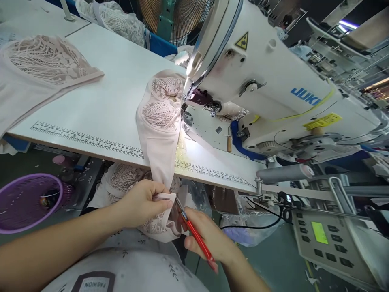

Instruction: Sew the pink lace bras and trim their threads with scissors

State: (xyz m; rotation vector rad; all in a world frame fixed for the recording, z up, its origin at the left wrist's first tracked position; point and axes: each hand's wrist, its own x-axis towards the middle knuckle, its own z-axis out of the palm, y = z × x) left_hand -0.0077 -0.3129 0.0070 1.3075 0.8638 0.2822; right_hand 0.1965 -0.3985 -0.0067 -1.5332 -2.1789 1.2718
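Note:
A pale pink garment with lace panels (161, 138) lies under the sewing machine's needle area and hangs over the table's front edge. Below that edge, my left hand (146, 202) is closed, pinching the fabric end between thumb and fingers. My right hand (206, 231) grips red-handled scissors (197, 237), whose metal blades point up at the pinched fabric beside my left fingertips. Whether the blades touch the cloth is hard to tell. More lace fabric (121, 178) is bunched under the table edge, partly hidden by my left hand.
The white sewing machine (267, 73) stands over the right of the white table (118, 101). Another lace garment (45, 73) lies at the left. A purple basket (30, 225) is on the floor at left; a control panel (328, 239) sits at lower right. Behind is a fan (182, 16).

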